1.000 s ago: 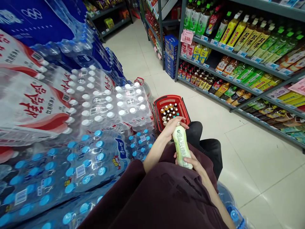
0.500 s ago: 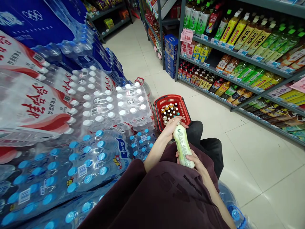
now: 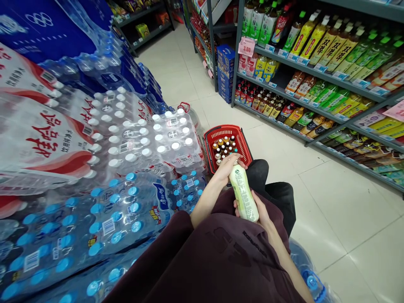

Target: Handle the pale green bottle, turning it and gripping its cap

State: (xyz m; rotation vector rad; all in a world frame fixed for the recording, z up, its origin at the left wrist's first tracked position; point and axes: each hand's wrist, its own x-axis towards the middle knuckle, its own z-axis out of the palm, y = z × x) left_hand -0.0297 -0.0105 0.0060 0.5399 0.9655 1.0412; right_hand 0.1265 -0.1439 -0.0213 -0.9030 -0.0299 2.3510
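I hold a pale green bottle (image 3: pixel 243 193) in front of my body, its cap end pointing away from me. My left hand (image 3: pixel 226 168) is wrapped around the bottle's top, covering the cap. My right hand (image 3: pixel 260 212) cups the bottle's base from below and behind. Just beyond the bottle, a red shopping basket (image 3: pixel 209 145) sits on the floor with several small bottles standing in it.
Shrink-wrapped packs of water bottles (image 3: pixel 126 147) are stacked high on my left. Shelves of drink bottles (image 3: pixel 318 84) run along the right. A tiled aisle (image 3: pixel 331 202) lies between them. A large blue water jug (image 3: pixel 307 275) stands by my right side.
The bottle has tilted slightly, its base shifting right with my right hand. My left hand stays on the bottle's top.
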